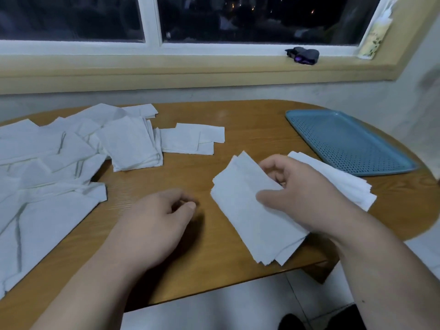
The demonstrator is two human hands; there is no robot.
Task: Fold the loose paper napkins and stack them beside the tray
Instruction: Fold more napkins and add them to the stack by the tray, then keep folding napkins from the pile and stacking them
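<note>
My right hand [300, 194] grips a folded white napkin [242, 206] between thumb and fingers, above the table's front right part. Just behind that hand lies a stack of folded napkins [345, 184], beside the near edge of the blue perforated tray [345, 139]. My left hand [157, 217] hovers over the bare wood to the left of the held napkin, fingers loosely curled and holding nothing. A large heap of loose white napkins [47, 167] covers the table's left side. Part of the stack is hidden by my right hand.
The wooden table [250, 139] has a rounded right end and a front edge close to my arms. Smaller piles of napkins [192, 139] lie at centre back. A dark small object [303, 55] sits on the window sill. Pale floor tiles show below.
</note>
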